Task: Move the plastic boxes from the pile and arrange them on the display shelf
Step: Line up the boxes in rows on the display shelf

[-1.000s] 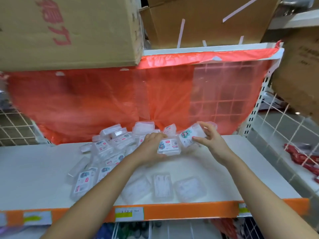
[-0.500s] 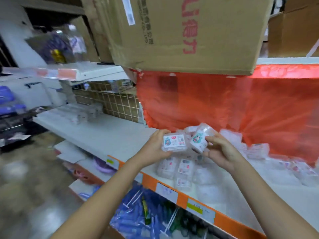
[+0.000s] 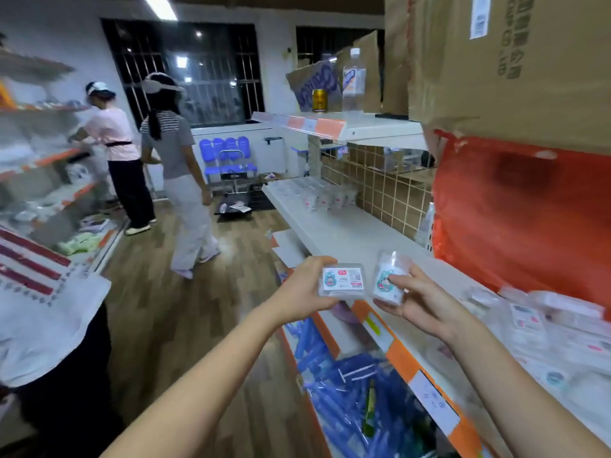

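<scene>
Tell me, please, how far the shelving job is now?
Done: a group of boxes already stands further along the white shelf. In hand: the left hand grips one box, the right hand another. Left: a pile still lies at the right.

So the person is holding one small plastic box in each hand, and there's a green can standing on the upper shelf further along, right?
Not quite. The head view shows the can is gold, not green. The left hand and right hand each do hold a plastic box.
</scene>
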`<state>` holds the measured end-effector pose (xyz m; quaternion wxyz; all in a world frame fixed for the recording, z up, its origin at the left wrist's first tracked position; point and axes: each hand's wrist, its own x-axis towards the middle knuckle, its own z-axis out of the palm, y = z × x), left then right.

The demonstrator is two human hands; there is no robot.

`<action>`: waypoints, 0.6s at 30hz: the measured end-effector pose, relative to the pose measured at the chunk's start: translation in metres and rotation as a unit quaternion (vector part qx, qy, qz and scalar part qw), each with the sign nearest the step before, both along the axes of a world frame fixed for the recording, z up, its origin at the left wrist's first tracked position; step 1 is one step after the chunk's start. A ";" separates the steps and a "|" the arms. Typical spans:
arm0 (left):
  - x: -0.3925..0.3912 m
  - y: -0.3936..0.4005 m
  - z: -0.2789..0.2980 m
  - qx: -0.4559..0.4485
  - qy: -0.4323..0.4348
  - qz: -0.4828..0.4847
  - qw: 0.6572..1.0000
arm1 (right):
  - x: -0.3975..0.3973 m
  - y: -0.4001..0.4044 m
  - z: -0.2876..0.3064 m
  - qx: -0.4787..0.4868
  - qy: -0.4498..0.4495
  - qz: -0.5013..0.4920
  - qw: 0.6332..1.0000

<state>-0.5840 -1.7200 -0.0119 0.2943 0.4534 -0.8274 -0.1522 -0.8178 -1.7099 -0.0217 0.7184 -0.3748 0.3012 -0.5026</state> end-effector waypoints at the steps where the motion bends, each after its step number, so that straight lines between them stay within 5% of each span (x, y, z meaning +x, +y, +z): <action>1: 0.009 0.003 -0.001 -0.004 0.004 0.013 1.000 | 0.009 -0.005 0.000 0.005 -0.009 0.017 1.000; 8: 0.061 -0.003 -0.003 0.006 0.026 0.047 0.999 | 0.070 -0.045 0.000 0.020 0.012 0.083 0.996; 18: 0.143 -0.118 -0.019 0.009 0.007 0.062 0.998 | 0.143 -0.149 -0.004 0.071 0.010 0.072 0.995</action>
